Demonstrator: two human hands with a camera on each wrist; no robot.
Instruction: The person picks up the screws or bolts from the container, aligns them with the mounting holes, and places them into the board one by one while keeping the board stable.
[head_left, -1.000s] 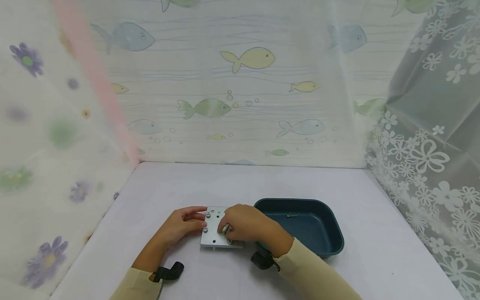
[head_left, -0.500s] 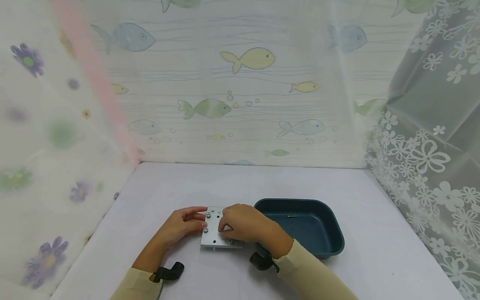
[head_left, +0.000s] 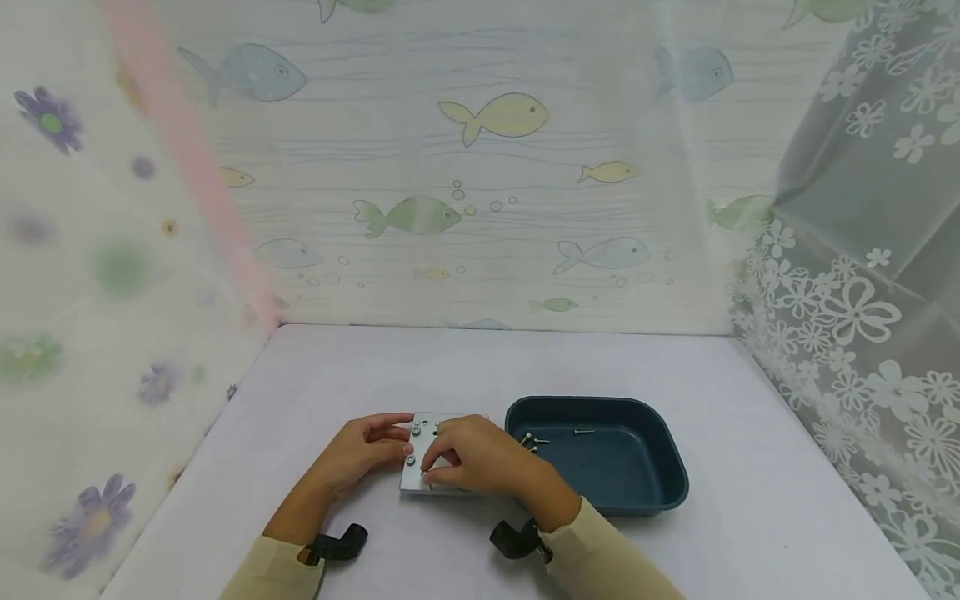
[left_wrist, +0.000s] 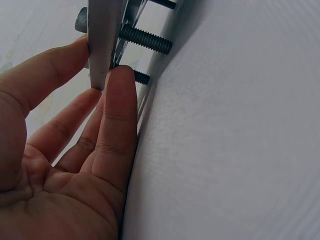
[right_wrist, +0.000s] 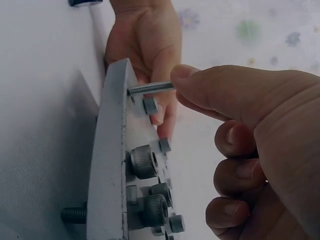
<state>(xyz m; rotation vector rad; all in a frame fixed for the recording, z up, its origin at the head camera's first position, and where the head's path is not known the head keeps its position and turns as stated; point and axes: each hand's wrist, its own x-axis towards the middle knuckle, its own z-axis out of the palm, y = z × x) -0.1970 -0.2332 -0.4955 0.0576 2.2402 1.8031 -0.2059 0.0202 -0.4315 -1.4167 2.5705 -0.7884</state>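
A silver metal plate [head_left: 409, 481] lies on the table, with several socket-head screws [right_wrist: 142, 161] standing in it. My left hand [head_left: 363, 450] holds its left edge between thumb and fingers. Threaded screw ends [left_wrist: 145, 39] stick out below the plate in the left wrist view. My right hand [head_left: 480, 458] is over the plate's near part and pinches a thin screw [right_wrist: 152, 88] between thumb and forefinger. That screw's tip is at a hole close to the plate's end; how deep it sits I cannot tell. The right hand hides much of the plate in the head view.
Right of the plate stands a dark blue tray [head_left: 671, 454]. A lone screw [head_left: 583, 432] lies in its middle, and several more screws [head_left: 528, 442] are at its left side, partly behind the right hand. Patterned curtains [head_left: 495, 250] border the table at the back and sides.
My right hand has moved left and slightly nearer, toward the plate's near left corner. The screws at the tray's left side have come into view. My left hand has stayed on the plate's edge.
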